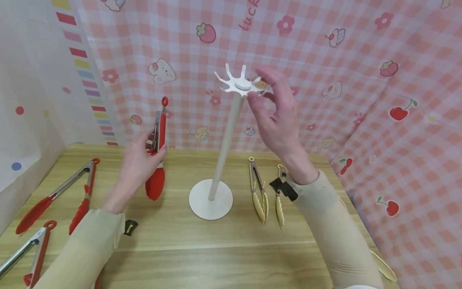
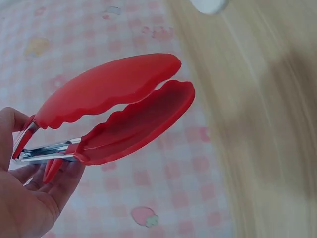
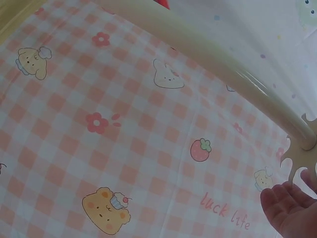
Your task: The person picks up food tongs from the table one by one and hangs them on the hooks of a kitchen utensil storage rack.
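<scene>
My left hand (image 1: 138, 156) holds a pair of red tongs (image 1: 156, 180) upright over the table, ring end up and red scalloped heads down. In the left wrist view, the two heads of these tongs (image 2: 133, 124) stand slightly apart. A white stand (image 1: 225, 148) rises from a round base, with a crown of curved hooks (image 1: 242, 85) on top. My right hand (image 1: 278, 108) is at the right side of this crown, thumb and forefinger apart with hook tips between them. In the right wrist view, its fingers (image 3: 282, 198) are close beside the crown's edge.
Two more red tongs (image 1: 90, 176) (image 1: 39, 241) lie at the left of the wooden table (image 1: 202, 257). Cream tongs (image 1: 258, 188) lie right of the stand, with others (image 1: 279, 212) partly under my right wrist. A pink checked cloth (image 1: 187, 48) hangs behind.
</scene>
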Demonstrator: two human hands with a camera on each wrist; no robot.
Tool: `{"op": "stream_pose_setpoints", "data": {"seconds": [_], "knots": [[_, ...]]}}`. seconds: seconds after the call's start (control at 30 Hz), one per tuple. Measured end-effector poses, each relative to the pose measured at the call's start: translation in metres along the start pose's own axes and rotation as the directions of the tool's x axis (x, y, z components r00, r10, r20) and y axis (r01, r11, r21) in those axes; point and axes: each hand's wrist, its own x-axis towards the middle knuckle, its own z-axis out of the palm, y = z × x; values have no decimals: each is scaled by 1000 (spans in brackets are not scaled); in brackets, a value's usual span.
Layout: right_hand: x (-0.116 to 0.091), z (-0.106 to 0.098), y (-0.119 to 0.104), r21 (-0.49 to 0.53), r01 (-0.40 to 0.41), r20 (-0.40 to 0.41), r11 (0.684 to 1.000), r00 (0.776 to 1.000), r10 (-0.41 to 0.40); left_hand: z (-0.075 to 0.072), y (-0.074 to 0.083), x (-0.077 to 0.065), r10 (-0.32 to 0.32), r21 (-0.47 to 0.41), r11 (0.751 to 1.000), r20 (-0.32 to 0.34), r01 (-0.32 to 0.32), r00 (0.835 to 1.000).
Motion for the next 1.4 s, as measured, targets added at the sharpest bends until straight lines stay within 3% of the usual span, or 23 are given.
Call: {"op": "stream_pose_setpoints", "data": {"seconds": [0.17,0.43,0.63,0.87,1.13,1.4], "knots": [[0,2,0,15,3,-13,1000,1000,-3,2,18,-4,9,-84,996,-26,-11,1000],[-2,6,2,75,44,-47,996,998,-41,5,42,-13,83,-158,983,-89,-96,993],[-4,11,4,172,68,-110,983,993,-50,8,56,-19,165,-225,955,-139,-193,977],[-4,19,4,251,87,-189,964,981,-40,9,75,-26,206,-266,933,-156,-242,966],[-3,29,6,283,111,-283,953,959,-28,15,85,-35,257,-294,906,-192,-305,947],[-7,37,7,270,120,-328,955,944,-26,16,89,-44,248,-284,911,-202,-299,947]]}}
